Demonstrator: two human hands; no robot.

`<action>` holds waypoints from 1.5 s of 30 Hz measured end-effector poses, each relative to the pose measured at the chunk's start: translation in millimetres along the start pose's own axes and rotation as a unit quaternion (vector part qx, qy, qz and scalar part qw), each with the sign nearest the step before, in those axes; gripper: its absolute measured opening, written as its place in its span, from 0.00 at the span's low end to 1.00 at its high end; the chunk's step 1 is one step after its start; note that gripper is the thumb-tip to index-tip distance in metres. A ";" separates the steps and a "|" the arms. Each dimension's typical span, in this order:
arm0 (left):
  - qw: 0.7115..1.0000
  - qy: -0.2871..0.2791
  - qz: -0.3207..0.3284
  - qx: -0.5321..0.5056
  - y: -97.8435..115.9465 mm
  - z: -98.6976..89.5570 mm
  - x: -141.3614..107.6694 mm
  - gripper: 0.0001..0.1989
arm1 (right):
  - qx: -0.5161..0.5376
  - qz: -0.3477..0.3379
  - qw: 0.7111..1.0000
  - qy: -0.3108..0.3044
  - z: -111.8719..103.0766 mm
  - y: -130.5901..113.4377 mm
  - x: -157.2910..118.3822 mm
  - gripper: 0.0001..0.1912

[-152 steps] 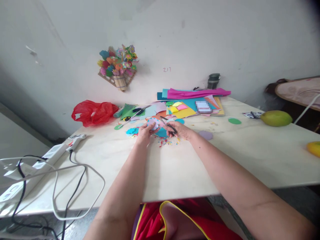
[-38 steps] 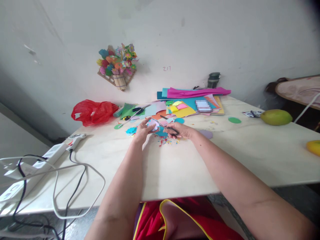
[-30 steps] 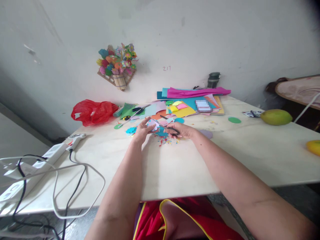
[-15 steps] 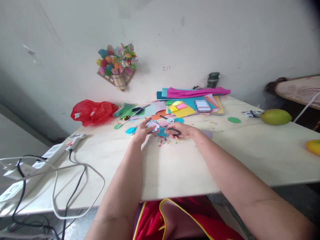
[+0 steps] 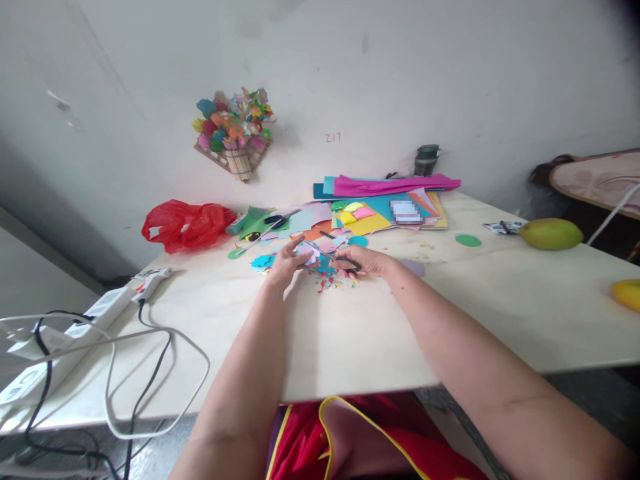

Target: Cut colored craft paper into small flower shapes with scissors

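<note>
A small pale lilac paper piece (image 5: pixel 309 253) is pinched between the thumb and fingers of my left hand (image 5: pixel 286 263). My right hand (image 5: pixel 364 259) is closed round the dark handles of a pair of scissors (image 5: pixel 349 262), whose blades point left at the paper. Beneath both hands lie blue paper cut-outs (image 5: pixel 326 265), and a wavy-edged blue piece (image 5: pixel 261 262) sits left of my left hand. Tiny coloured scraps (image 5: pixel 330 283) are scattered on the table just in front. The exact meeting of blades and paper is too small to make out.
Coloured sheets (image 5: pixel 380 222) and a rolled magenta sheet (image 5: pixel 395 184) lie at the back of the table (image 5: pixel 350 347). A second pair of scissors (image 5: pixel 275 219) rests near a red plastic bag (image 5: pixel 185 225). Cables and a power strip (image 5: pixel 105 303) occupy the left; a green mango (image 5: pixel 551 234) lies right.
Hardly anything differs. Both hands keep their place and grip on the paper and scissors, with at most a very slight shift.
</note>
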State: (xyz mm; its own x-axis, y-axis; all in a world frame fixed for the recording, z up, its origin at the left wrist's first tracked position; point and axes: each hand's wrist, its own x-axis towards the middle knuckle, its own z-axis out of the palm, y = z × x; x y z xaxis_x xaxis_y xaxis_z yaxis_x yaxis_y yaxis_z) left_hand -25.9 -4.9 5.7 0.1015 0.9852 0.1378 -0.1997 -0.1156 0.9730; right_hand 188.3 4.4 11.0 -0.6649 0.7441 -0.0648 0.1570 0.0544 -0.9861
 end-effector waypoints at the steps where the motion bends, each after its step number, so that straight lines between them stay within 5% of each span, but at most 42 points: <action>1: 1.000 0.000 0.001 0.000 -0.5 -0.4 0.4 0.46 | 0.005 0.002 1.000 0.001 -0.1 0.7 0.9 0.18; 9: 0.999 0.016 -0.001 -0.035 -1.4 3.3 0.9 0.41 | 0.003 0.003 1.000 0.025 1.5 2.7 2.4 0.16; 17: 0.998 0.023 0.017 -0.063 -5.4 12.1 2.5 0.21 | 0.012 -0.025 0.998 0.056 9.5 0.8 4.4 0.15; 38: 0.978 0.133 -0.054 -0.149 -6.6 27.8 -0.4 0.10 | 0.050 -0.033 0.991 0.116 23.3 -7.9 3.6 0.13; 45: 0.981 0.126 -0.068 -0.134 -9.1 25.7 2.5 0.07 | 0.058 -0.027 0.991 0.119 23.9 -7.1 4.7 0.13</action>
State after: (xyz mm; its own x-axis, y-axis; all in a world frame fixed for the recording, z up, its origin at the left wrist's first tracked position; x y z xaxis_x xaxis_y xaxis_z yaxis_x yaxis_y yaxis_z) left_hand 1.2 -4.6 1.9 -0.0920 0.9930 -0.0736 -0.4536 0.0240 0.8909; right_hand 166.6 -8.4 14.1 -0.4760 0.8793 0.0124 0.0320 0.0314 -0.9990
